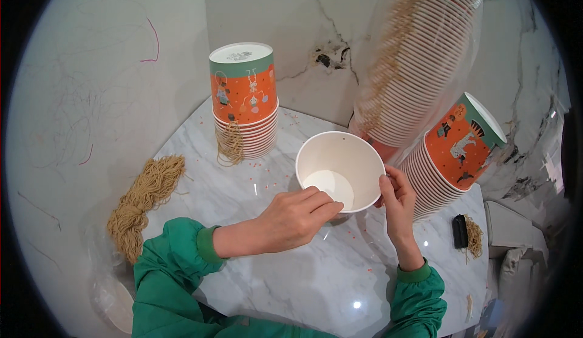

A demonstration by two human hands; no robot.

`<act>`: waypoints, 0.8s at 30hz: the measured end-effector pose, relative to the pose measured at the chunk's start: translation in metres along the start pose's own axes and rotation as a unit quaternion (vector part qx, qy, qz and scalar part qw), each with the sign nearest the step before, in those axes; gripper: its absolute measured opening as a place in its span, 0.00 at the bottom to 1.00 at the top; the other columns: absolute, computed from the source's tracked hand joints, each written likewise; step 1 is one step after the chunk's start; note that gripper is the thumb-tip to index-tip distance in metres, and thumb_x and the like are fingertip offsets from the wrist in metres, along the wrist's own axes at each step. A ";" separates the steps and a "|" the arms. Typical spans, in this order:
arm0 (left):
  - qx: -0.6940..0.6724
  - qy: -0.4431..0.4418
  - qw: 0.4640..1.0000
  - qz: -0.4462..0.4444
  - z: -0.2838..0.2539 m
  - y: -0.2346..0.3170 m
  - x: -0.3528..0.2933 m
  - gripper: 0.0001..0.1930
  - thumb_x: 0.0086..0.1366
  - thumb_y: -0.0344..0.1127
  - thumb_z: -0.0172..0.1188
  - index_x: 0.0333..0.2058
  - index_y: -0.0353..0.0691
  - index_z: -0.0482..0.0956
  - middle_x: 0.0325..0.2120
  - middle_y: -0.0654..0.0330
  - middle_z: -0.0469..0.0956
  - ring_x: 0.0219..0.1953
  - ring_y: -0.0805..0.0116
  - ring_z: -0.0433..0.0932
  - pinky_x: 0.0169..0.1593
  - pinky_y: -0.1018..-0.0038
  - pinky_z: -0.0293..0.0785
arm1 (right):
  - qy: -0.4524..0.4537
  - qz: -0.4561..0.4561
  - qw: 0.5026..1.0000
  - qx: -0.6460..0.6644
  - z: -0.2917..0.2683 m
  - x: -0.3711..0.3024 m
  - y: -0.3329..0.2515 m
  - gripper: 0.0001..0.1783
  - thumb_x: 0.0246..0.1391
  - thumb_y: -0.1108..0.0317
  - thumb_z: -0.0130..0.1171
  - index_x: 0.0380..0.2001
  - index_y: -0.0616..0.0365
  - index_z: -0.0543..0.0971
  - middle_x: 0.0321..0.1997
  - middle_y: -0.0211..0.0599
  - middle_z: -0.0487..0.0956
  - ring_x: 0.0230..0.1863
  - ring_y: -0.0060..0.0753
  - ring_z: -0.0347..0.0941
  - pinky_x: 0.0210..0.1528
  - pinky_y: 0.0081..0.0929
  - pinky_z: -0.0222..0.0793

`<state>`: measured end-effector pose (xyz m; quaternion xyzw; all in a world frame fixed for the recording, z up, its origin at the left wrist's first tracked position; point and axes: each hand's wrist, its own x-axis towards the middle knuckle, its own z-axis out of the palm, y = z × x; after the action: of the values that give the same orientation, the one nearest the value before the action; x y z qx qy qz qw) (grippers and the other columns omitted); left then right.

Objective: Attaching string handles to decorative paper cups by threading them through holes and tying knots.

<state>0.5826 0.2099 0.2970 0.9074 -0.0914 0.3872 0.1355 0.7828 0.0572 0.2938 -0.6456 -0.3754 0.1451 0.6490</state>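
Showing: a person in green sleeves at work on a corner counter, seen from above.
Surface: white marble table (291, 277) with grey veins, scattered with small reddish specks.
Room: scribbled pale wall (91, 95) on the left; cracked marble-look wall panel (303, 47) behind, with a dark broken patch near the corner.
Left hand (294, 219): fingers curled together, fingertips pinched at the near rim of the white paper bowl (340, 171); what lies between the fingertips cannot be told.
Right hand (398, 201): partly closed, fingers and thumb gripping the bowl's right edge.
Bowl position: tilted toward the viewer, held just above the table centre, interior bare and white.
Rear stack (245, 101): upside-down orange and green printed bowls, with a loop of tan string hanging at the front.
Right stack (452, 153): similar bowls lying slanted beside the right hand.
Bagged stack (413, 59): bowls in clear plastic, leaning above the held bowl.
String bundle (146, 201): tan cord heaped at the table's left edge.
Black object (460, 232): small, near the right edge, beside loose string.
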 end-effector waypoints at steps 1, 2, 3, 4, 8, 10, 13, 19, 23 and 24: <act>0.000 0.000 1.000 -0.001 0.000 0.000 0.000 0.19 0.50 0.20 0.65 0.44 0.35 0.82 0.35 0.60 0.81 0.36 0.63 0.82 0.33 0.68 0.80 | 0.000 0.000 1.000 0.001 0.001 0.000 0.001 0.18 0.70 0.65 0.55 0.57 0.63 0.75 0.30 0.23 0.76 0.27 0.10 0.69 0.26 0.13 0.64; 0.000 -0.003 1.000 -0.003 -0.001 0.000 0.000 0.19 0.50 0.20 0.65 0.44 0.34 0.82 0.36 0.60 0.81 0.36 0.63 0.82 0.33 0.69 0.80 | -0.002 0.001 1.000 0.005 0.001 0.001 0.001 0.18 0.70 0.65 0.55 0.57 0.63 0.75 0.30 0.23 0.76 0.26 0.11 0.69 0.27 0.13 0.64; 0.000 -0.006 1.000 -0.004 -0.001 0.000 0.000 0.20 0.50 0.19 0.64 0.45 0.34 0.82 0.36 0.60 0.81 0.36 0.63 0.82 0.33 0.69 0.80 | -0.003 0.000 1.000 0.008 0.002 0.001 0.001 0.17 0.71 0.64 0.54 0.57 0.63 0.75 0.30 0.24 0.77 0.26 0.11 0.69 0.27 0.12 0.64; 0.000 -0.006 1.000 -0.004 0.000 0.000 -0.001 0.20 0.50 0.19 0.64 0.45 0.34 0.82 0.36 0.60 0.81 0.36 0.63 0.82 0.33 0.69 0.80 | -0.003 0.001 1.000 0.008 0.002 0.001 0.001 0.17 0.71 0.64 0.54 0.57 0.63 0.75 0.30 0.24 0.77 0.26 0.11 0.69 0.27 0.12 0.64; 0.002 -0.007 1.000 -0.011 0.001 0.001 0.000 0.22 0.48 0.20 0.64 0.46 0.35 0.81 0.38 0.60 0.81 0.38 0.62 0.82 0.32 0.70 0.80 | -0.001 0.001 1.000 0.006 0.003 0.001 0.001 0.17 0.72 0.62 0.53 0.55 0.63 0.75 0.30 0.25 0.78 0.26 0.11 0.69 0.27 0.12 0.64; 0.004 -0.011 1.000 -0.012 0.001 0.002 0.003 0.23 0.48 0.20 0.63 0.47 0.35 0.81 0.39 0.60 0.81 0.38 0.62 0.82 0.32 0.70 0.79 | 0.000 -0.003 1.000 0.006 0.002 0.002 0.002 0.17 0.73 0.61 0.53 0.54 0.63 0.75 0.30 0.25 0.78 0.25 0.11 0.69 0.26 0.13 0.64; 0.009 0.001 1.000 -0.012 0.002 0.000 0.003 0.24 0.48 0.20 0.63 0.48 0.35 0.81 0.39 0.60 0.81 0.39 0.63 0.81 0.31 0.71 0.79 | -0.002 0.015 1.000 0.014 0.002 0.004 0.009 0.18 0.73 0.59 0.52 0.54 0.63 0.75 0.30 0.25 0.77 0.25 0.12 0.69 0.25 0.13 0.65; 0.011 -0.022 1.000 -0.016 0.003 -0.001 0.005 0.16 0.63 0.29 0.63 0.50 0.35 0.79 0.38 0.62 0.77 0.41 0.63 0.78 0.31 0.69 0.79 | -0.004 0.020 1.000 0.021 0.001 0.005 0.012 0.19 0.73 0.57 0.52 0.53 0.63 0.75 0.28 0.25 0.76 0.23 0.13 0.69 0.24 0.13 0.66; 0.011 -0.024 0.999 -0.022 0.004 0.001 0.007 0.17 0.63 0.30 0.64 0.50 0.35 0.79 0.38 0.61 0.77 0.41 0.63 0.77 0.30 0.68 0.78 | -0.001 0.034 0.999 0.036 0.001 0.004 0.016 0.19 0.75 0.56 0.47 0.51 0.63 0.75 0.29 0.26 0.76 0.23 0.14 0.69 0.24 0.13 0.65; 0.011 -0.018 1.000 -0.023 0.004 0.002 0.009 0.17 0.63 0.31 0.65 0.50 0.35 0.79 0.38 0.61 0.77 0.40 0.63 0.77 0.30 0.68 0.78 | -0.003 0.043 0.998 0.039 0.000 0.002 0.018 0.20 0.76 0.55 0.46 0.51 0.62 0.75 0.29 0.26 0.75 0.23 0.14 0.69 0.24 0.14 0.66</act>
<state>0.5905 0.2066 0.3011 0.9176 -0.0689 0.3686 0.1322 0.7900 0.0608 0.2778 -0.6351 -0.3436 0.1894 0.6654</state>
